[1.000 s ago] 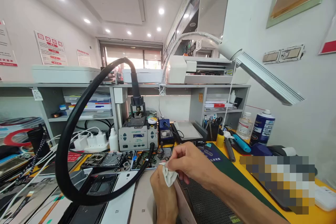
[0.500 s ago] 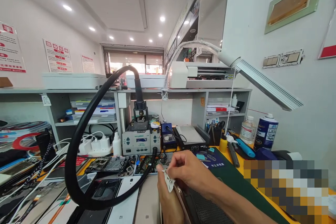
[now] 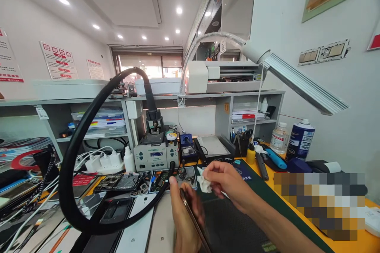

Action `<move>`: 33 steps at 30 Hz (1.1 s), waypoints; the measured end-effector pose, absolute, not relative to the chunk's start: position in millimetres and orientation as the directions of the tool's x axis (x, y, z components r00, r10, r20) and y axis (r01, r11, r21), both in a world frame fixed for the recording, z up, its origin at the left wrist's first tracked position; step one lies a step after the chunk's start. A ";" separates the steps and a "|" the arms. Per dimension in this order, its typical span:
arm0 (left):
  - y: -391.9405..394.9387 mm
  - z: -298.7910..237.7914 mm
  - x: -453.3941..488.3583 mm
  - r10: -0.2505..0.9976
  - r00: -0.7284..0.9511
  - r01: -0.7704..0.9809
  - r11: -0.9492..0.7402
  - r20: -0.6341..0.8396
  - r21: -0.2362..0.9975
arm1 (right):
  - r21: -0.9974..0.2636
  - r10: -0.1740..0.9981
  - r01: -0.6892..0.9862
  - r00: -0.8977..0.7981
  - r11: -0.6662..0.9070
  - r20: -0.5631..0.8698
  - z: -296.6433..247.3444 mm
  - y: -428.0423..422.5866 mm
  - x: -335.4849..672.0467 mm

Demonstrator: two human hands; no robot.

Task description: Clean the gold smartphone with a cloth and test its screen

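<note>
My left hand (image 3: pixel 182 217) grips a thin phone (image 3: pixel 194 219), holding it on edge over the dark work mat (image 3: pixel 237 225). A small crumpled white cloth (image 3: pixel 204 184) is pinched in my right hand (image 3: pixel 227 184), just up and to the right of the phone's top end and apart from it. A thick black hose (image 3: pixel 89 126) loops from the rework station (image 3: pixel 154 152) down to a point just left of my left hand.
Several phones and opened phone bodies (image 3: pixel 130 221) lie at the front left. A desk lamp (image 3: pixel 299 83) hangs over the right side. A spray can (image 3: pixel 299 140), a clear bottle (image 3: pixel 278 138) and hand tools (image 3: pixel 261 164) stand at the back right. Chargers and white cables (image 3: pixel 101 160) sit left.
My right hand has lifted the cloth off the phone and moved it up and to the right. My left hand has tilted the phone more on edge.
</note>
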State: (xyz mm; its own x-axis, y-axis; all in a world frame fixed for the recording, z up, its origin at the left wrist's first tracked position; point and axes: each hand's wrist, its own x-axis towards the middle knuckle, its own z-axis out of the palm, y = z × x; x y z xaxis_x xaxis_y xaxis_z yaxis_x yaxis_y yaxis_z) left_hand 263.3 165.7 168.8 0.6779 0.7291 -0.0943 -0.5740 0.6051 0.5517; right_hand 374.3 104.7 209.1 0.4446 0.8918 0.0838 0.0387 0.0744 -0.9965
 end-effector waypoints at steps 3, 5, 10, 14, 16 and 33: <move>169.3 176.3 262.8 0.760 0.628 -0.599 0.610 -0.168 0.519 | -0.996 0.934 -0.086 0.357 -0.001 -0.032 201.1 80.5 376.7; 171.8 177.1 264.6 0.758 0.618 -0.595 0.625 -0.209 0.505 | -0.989 0.950 -0.144 0.301 -0.040 -0.082 197.0 65.8 371.7; 175.7 168.8 270.2 0.798 0.558 -0.612 0.582 -0.228 0.536 | -0.993 0.946 -0.113 0.316 -0.035 -0.070 182.7 42.2 351.5; 176.2 163.4 272.5 0.844 0.488 -0.642 0.519 -0.222 0.564 | -0.999 0.925 -0.041 0.379 -0.022 -0.036 169.3 27.3 345.9; 176.2 162.5 272.3 0.853 0.473 -0.645 0.505 -0.220 0.574 | -0.999 0.883 -0.035 0.469 -0.011 -0.026 165.2 18.3 349.1; 173.0 162.4 253.8 0.955 0.285 -0.676 0.262 -0.083 0.689 | -0.643 0.770 0.744 0.301 0.179 0.562 112.7 9.7 320.5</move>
